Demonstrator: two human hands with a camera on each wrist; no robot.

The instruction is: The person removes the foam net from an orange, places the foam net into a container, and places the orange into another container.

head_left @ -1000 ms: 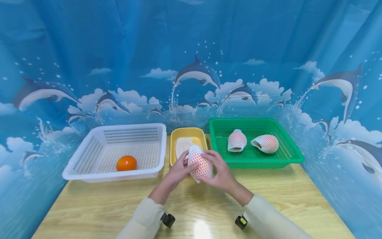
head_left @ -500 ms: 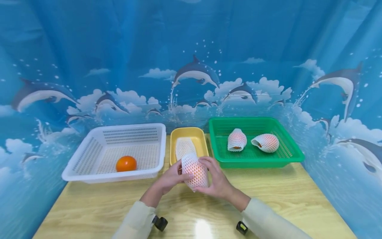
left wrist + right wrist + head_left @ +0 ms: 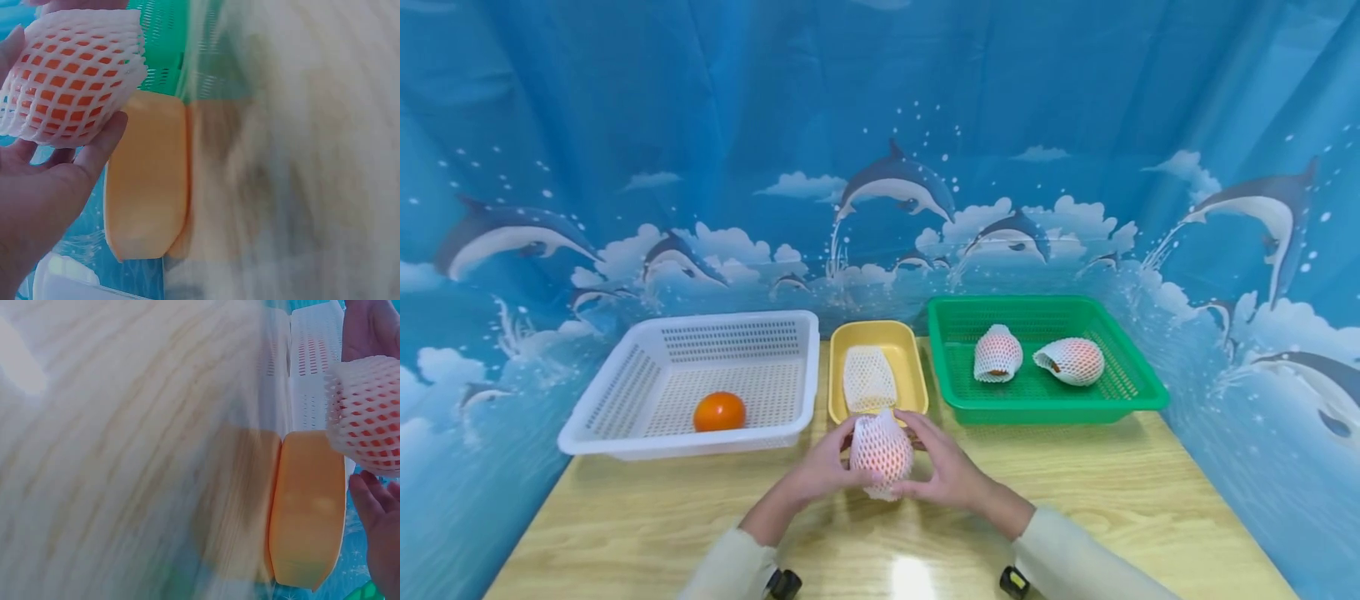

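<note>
A pale wood-grained surface [image 3: 1120,500] fills the near part of the scene, with a bright patch of light on it in front of the yellow tray [image 3: 906,367]. Behind the tray hangs a blue curtain [image 3: 700,100] printed with leaping dolphins, clouds and spray, which also runs down both sides of the surface.

The yellow tray holds a flat white foam net [image 3: 868,379]. To the left of the tray stands a white basket [image 3: 730,333] with slotted walls, and in it sits a bare orange fruit [image 3: 719,412]. To the right of the tray is a green basket [image 3: 1052,411] with two net-wrapped fruits [image 3: 1075,362] lying apart from each other, their net openings showing.

Just in front of the yellow tray, a wrapped fruit [image 3: 882,454] is held up off the surface, orange-red showing through its mesh. The left hand [image 3: 827,467] and the right hand [image 3: 947,467] grip it from opposite sides, the thumbs on its near face and the fingers curved round behind. Both forearms, in pale sleeves [image 3: 1082,554], reach in from the side nearest the person, converging toward the tray.
</note>
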